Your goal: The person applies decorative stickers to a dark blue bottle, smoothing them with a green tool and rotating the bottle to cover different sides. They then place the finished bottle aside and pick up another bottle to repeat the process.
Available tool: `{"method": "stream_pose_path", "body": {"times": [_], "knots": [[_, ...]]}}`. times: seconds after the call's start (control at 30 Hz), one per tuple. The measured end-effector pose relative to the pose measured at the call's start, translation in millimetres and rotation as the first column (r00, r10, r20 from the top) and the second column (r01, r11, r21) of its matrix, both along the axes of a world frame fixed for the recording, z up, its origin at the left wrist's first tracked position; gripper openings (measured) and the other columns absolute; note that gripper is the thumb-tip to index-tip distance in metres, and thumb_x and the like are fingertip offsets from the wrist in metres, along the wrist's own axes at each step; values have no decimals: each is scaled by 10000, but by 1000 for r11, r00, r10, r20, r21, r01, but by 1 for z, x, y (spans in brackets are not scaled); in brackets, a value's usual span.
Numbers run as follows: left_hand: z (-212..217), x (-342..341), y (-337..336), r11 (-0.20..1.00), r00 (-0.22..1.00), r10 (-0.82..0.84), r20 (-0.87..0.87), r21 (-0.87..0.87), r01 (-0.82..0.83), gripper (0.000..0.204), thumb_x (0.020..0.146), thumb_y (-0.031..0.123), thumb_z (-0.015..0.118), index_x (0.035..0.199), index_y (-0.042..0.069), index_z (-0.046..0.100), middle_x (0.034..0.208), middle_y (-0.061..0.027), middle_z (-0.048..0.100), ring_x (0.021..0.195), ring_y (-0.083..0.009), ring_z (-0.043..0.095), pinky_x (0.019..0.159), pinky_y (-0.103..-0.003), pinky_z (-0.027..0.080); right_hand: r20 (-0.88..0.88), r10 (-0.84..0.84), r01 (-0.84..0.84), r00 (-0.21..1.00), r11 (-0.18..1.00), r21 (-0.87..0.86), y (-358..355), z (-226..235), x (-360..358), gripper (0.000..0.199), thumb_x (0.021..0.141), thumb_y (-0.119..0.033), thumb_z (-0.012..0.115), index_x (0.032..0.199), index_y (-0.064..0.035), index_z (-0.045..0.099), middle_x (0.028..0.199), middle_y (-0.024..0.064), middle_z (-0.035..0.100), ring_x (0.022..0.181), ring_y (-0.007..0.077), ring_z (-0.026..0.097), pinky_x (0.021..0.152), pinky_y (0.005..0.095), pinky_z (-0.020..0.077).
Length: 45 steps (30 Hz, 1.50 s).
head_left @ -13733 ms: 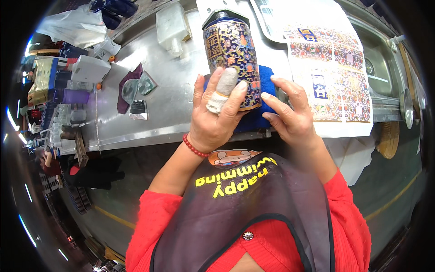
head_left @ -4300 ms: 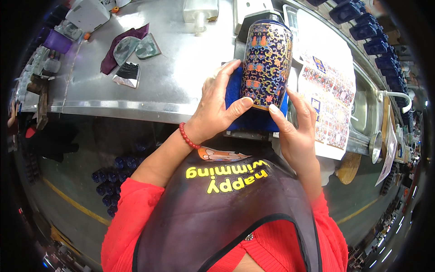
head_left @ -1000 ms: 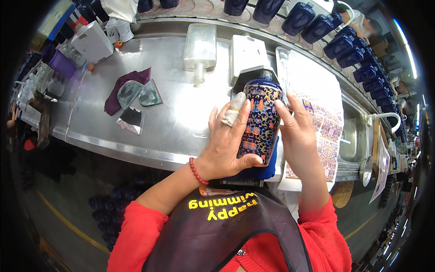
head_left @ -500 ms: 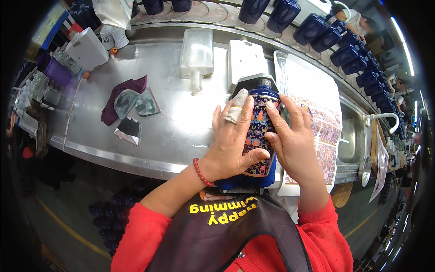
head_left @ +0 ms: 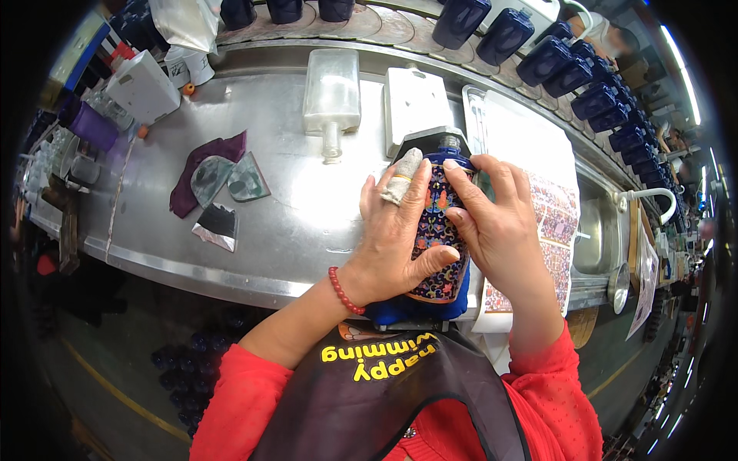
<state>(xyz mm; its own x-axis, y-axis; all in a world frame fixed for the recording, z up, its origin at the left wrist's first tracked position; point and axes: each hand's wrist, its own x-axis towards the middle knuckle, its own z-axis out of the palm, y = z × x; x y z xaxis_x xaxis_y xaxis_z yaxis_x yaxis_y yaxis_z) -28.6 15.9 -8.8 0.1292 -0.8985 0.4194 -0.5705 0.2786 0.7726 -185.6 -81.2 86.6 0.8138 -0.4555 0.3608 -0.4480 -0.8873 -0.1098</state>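
Since the frame just before, right hand (head_left: 500,223) shifted a little up the bottle; glossy dark-blue bottles (head_left: 544,61) on the grey plated conveyor (head_left: 378,23) slid rightward. Left hand (head_left: 390,242) about the same. Dark-blue glass bottle with multicoloured floral pattern (head_left: 440,284) lies on a bright-blue cloth pad (head_left: 384,310) at the near edge of the brushed-metal surface (head_left: 292,207), neck pointing away from the person. Left grip: wide, fingers spread over bottle's left side, thumb across its lower front; grey cloth finger cover (head_left: 400,178) on one finger, red bead bracelet (head_left: 342,292) at wrist. Right grip: also wide, index fingertip near bottle's shoulder, thumb lower, neither hand wrapped round it. Right of bottle: white paper sheet with printed colour patterns (head_left: 555,201). Beyond, left: clear rectangular flask (head_left: 332,92), white block (head_left: 419,100). Further left: purple cloth (head_left: 184,190) under greenish glassy pieces (head_left: 210,177).
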Motion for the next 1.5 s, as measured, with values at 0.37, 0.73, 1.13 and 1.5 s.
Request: {"method": "stream_pose_path", "body": {"times": [0.37,0.73,1.13,1.5], "knots": [[23,6,-3,978,872,205,445,-132,-163,883,913,774,445,1503,120,507,1215,-20,672,1389,-355,348,1161,-643,48,77,-33,27,996,996,82,-2,-9,-15,512,878,-159,733,1367,-65,612,1273,186,563,1124,386,539,974,475,456],[20,8,-6,968,895,244,374,-144,-204,914,925,767,434,1483,47,502,1311,-118,633,1384,-363,393,1166,-644,68,67,-34,29,997,997,74,-1,-7,-11,509,873,-171,742,1362,-94,623,1276,187,550,1134,385,530,980,480,455],[9,9,-4,980,939,193,286,-109,-168,913,953,743,412,1503,17,466,1421,-187,559,1366,-392,411,1172,-632,73,23,-15,14,1000,1000,3,2,-2,-3,486,844,-181,762,1316,-117,660,1286,155,531,1130,359,515,964,474,452],[7,9,-5,982,952,173,254,-114,-149,929,946,746,414,1522,17,437,1395,-182,569,1340,-389,428,1153,-662,99,19,20,-20,1000,1000,18,-2,5,5,438,869,-145,737,1298,-90,672,1255,168,566,1135,379,543,967,465,477]]}}
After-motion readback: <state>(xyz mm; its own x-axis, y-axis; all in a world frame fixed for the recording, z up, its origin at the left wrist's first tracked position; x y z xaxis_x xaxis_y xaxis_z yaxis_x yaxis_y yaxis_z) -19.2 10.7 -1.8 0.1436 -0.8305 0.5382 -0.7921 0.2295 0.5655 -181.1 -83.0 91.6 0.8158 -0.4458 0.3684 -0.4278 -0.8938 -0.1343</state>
